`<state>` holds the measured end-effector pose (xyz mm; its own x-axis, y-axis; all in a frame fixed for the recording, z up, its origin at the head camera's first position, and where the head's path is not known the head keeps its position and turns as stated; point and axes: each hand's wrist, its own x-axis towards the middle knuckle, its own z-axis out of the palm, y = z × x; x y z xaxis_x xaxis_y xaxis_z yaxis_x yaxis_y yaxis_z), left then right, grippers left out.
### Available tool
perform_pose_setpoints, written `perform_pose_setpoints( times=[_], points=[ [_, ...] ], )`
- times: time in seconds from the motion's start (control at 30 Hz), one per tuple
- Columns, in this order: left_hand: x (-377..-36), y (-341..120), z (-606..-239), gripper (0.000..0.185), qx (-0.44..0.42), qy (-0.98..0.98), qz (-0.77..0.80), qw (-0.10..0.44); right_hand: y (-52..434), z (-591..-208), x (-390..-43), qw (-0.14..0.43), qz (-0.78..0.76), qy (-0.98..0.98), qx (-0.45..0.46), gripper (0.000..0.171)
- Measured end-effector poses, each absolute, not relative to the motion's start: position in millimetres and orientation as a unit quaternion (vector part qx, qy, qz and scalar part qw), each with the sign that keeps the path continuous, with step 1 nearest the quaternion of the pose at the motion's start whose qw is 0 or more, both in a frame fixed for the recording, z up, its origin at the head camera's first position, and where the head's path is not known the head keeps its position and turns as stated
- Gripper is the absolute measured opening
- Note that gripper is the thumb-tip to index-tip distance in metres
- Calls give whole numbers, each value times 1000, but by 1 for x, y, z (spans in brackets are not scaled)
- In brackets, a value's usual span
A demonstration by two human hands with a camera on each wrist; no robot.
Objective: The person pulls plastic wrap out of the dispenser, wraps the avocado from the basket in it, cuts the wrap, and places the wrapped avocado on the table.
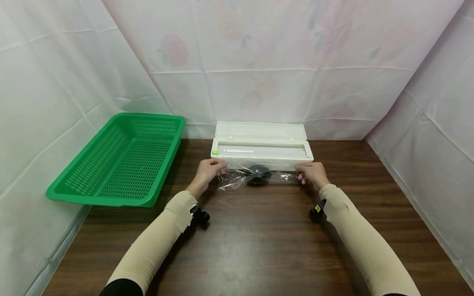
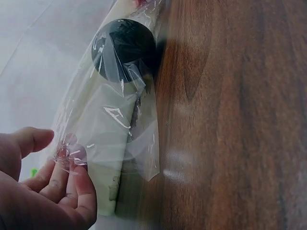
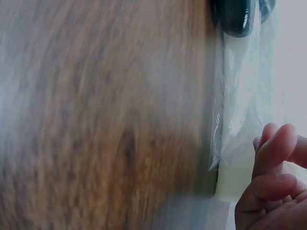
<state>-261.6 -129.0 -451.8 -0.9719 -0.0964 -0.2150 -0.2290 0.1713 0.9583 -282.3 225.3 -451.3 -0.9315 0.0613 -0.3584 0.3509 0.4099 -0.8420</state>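
Note:
A white cling-film dispenser box lies open at the back of the table. A sheet of clear film is drawn out from it over a small dark round object. My left hand pinches the film's left edge, while my right hand holds its right edge. In the left wrist view, my left hand has thumb and fingers closed on the wrinkled film, with the dark object wrapped beyond. The right wrist view shows my right hand, its fingers curled at the film, below the dark object.
A green perforated plastic basket sits at the left, partly over the edge of the brown wooden table. White cloth walls close in the back and both sides.

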Motion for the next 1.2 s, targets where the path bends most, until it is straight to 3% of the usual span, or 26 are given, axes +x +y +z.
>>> perform_pose_setpoints(
  times=[0.53, 0.9, 1.2],
  points=[
    [-265, -129, -459, 21, -112, 806, 582, 5, 225, -452, -281, 141, -536, 822, 131, 21],
    [-262, -131, -459, 23, -86, 793, 603, 19, 225, -452, -281, 158, -547, 814, 113, 36],
    [-262, -127, -456, 27, -72, 791, 607, 37, 234, -455, -280, 186, -606, 769, 88, 18]
  ],
)
